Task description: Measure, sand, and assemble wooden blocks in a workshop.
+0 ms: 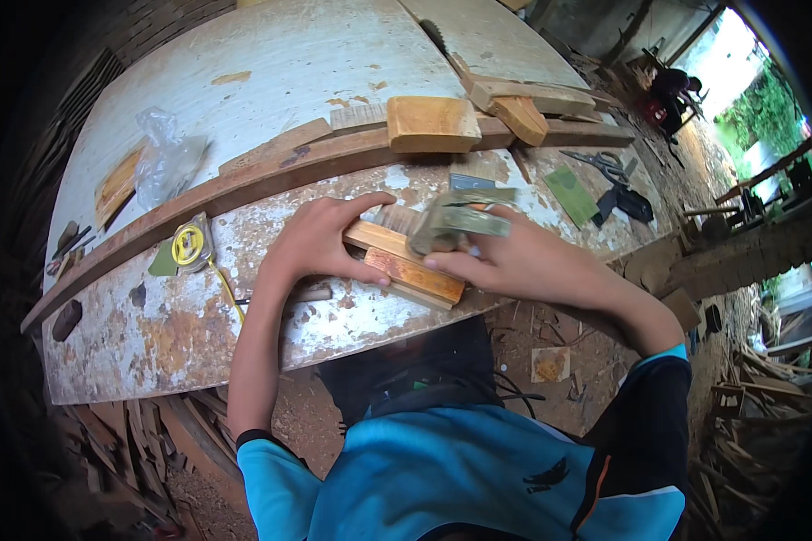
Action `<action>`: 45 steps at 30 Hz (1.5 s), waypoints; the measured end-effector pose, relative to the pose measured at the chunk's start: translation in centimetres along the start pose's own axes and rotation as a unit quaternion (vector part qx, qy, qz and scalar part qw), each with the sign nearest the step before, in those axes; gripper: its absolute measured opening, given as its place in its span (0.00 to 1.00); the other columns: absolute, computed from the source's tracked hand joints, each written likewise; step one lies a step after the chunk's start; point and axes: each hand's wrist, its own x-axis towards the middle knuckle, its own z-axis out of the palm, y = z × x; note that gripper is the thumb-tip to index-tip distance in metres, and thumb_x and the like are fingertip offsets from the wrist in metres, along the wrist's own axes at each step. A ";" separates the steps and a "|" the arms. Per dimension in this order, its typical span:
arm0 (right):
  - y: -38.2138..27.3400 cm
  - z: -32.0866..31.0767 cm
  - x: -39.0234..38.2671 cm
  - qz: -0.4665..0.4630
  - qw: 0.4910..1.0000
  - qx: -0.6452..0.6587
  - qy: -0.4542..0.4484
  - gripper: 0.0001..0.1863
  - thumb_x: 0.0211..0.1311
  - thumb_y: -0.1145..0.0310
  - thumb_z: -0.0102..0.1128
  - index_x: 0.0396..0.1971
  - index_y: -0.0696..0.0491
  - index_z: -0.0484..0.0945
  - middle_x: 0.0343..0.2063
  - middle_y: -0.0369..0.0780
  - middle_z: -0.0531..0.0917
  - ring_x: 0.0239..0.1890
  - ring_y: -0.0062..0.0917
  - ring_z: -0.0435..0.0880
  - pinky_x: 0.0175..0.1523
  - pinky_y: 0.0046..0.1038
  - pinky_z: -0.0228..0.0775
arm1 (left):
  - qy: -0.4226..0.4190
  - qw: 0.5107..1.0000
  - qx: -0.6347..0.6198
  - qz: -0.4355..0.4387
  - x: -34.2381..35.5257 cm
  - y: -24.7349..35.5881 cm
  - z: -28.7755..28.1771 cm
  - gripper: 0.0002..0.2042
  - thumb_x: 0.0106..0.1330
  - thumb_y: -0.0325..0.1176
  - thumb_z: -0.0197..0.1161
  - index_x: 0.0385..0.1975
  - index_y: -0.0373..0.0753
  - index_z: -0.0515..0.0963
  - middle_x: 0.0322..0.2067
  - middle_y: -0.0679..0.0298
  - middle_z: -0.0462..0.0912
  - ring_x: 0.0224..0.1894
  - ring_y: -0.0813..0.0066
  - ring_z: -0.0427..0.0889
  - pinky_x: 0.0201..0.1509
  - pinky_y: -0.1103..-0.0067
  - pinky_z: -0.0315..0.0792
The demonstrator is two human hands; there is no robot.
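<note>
Near the front edge of the worn white table lies a small varnished wooden piece (415, 274), orange-brown, with lighter wood along its sides. My left hand (316, 242) grips its left end, thumb on the near side and fingers on the far side. In my right hand (507, 256) is a folded, greenish sheet that looks like sandpaper (453, 219), blurred by motion. It is over the far right part of the wooden piece, and whether they touch is hard to tell. My right fingertips are partly hidden behind the sheet.
A long wooden strip (244, 187) crosses the table beyond my hands, with a rounded wooden block (433, 123) against it. A yellow tape measure (189, 245) lies left, scissors (607, 164) and a green sheet (570, 195) right. A saw blade (433, 36) protrudes from the tabletop farther back.
</note>
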 end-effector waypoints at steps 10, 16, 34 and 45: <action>0.7 1.1 -0.7 0.049 0.999 -0.003 0.005 0.23 0.61 0.54 0.60 0.49 0.56 0.76 0.42 0.42 0.81 0.44 0.21 0.78 0.49 0.24 0.69 | -0.059 0.997 -0.020 -0.047 -0.1 0.5 -0.4 0.45 0.30 0.59 0.74 0.55 0.45 0.72 0.21 0.55 0.77 0.29 0.59 0.79 0.35 0.68 0.68; 1.0 1.1 -0.6 0.064 0.998 0.000 0.015 0.20 0.62 0.53 0.56 0.43 0.55 0.78 0.40 0.45 0.81 0.43 0.34 0.80 0.50 0.31 0.69 | -0.067 0.996 -0.013 -0.050 0.0 0.9 -0.9 0.45 0.30 0.59 0.74 0.55 0.46 0.72 0.20 0.57 0.77 0.28 0.60 0.79 0.34 0.70 0.68; 2.0 0.3 -1.6 0.071 0.997 0.022 -0.035 0.26 0.61 0.48 0.57 0.51 0.50 0.74 0.42 0.45 0.79 0.43 0.35 0.79 0.50 0.31 0.70 | -0.065 0.996 -0.041 -0.053 0.0 0.8 -0.9 0.46 0.29 0.59 0.74 0.55 0.48 0.72 0.21 0.58 0.78 0.29 0.61 0.79 0.34 0.70 0.69; 0.9 0.1 -1.6 0.090 0.992 0.053 0.067 0.24 0.62 0.50 0.55 0.47 0.55 0.77 0.43 0.47 0.80 0.41 0.37 0.81 0.46 0.36 0.71 | -0.035 0.999 -0.041 -0.011 -0.1 0.8 -0.3 0.45 0.29 0.60 0.74 0.53 0.46 0.73 0.21 0.58 0.79 0.26 0.62 0.81 0.31 0.70 0.70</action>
